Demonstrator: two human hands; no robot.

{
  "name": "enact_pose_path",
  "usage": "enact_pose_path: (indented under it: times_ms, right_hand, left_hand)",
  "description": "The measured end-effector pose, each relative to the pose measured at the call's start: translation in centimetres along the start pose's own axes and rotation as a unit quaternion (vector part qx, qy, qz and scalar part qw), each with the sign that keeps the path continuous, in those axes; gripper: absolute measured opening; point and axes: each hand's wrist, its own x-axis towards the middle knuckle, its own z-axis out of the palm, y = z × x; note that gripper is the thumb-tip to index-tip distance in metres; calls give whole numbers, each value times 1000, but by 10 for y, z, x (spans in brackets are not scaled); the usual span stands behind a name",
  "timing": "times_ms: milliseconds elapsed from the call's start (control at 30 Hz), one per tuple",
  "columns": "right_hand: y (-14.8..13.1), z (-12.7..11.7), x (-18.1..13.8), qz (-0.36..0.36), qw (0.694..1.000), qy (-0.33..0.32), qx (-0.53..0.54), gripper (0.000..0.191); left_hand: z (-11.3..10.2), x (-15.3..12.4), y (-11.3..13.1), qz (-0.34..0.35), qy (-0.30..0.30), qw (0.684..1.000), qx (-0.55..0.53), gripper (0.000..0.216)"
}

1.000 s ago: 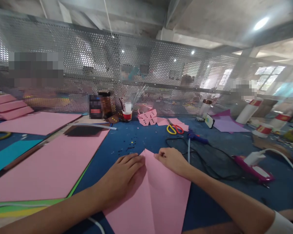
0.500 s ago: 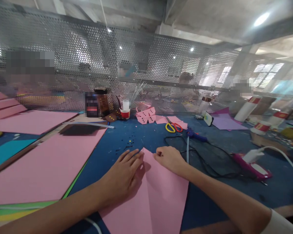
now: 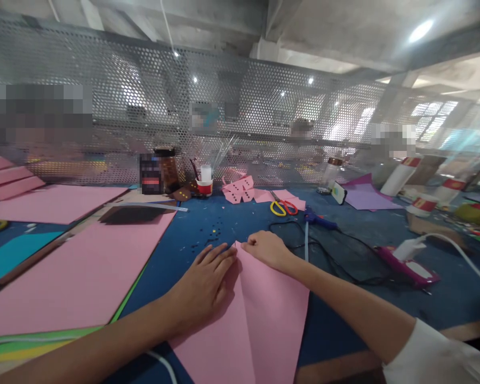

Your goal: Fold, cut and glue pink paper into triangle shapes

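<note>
A pink paper sheet [image 3: 260, 314], folded to a point at its far end, lies on the blue table [image 3: 232, 224] in front of me. My left hand [image 3: 202, 285] rests flat on its left half, fingers stretched toward the tip. My right hand [image 3: 266, 248] is curled, fingertips pressing the paper at the tip's right edge. The two hands nearly meet at the point.
Large pink sheets [image 3: 76, 266] over green and yellow ones lie to the left. Beyond are scissors [image 3: 282, 207], a cut pink butterfly [image 3: 240, 189], jars [image 3: 172, 169], a small cup [image 3: 205, 184], black cables [image 3: 336, 256] and a glue gun [image 3: 408, 261]. A perforated metal screen [image 3: 224, 117] closes the back.
My right hand has slid left along the fold toward the paper's tip. The left hand stays flat on the sheet. The view has shifted slightly.
</note>
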Motion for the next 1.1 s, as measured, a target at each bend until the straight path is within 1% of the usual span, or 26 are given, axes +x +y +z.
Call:
enact_pose_path:
  times_ms: [100,300,400,567,800,900,1000,1100]
  right_hand:
    - [-1,4,1,10,1000,7,-15,34]
    - [-1,5,2,13,999,9,-34,30]
    - [0,4,4,12,999,5,-34,32]
    - [0,7,10,16,999,3,-36,43]
    - [-1,13,12,11,999,19,-43,35]
    - [0,13,12,10,999,20,-41,34]
    - [0,11,11,7,999,23,-36,36]
    - [1,8,10,6,999,19,-25,43]
  left_hand:
    - [-1,1,1,-5,-3,1000,9,52]
    - [-2,1,1,-1,0,1000,6,52]
    - [-1,1,1,-2,3,1000,8,51]
    - [1,0,0,-7,-3,1000,12,50]
    - [-4,2,1,-2,-24,999,29,53]
    - [-6,2,1,-5,-23,999,28,54]
    - [-7,2,3,-4,-25,999,28,52]
    - [-9,2,4,-7,-25,999,27,51]
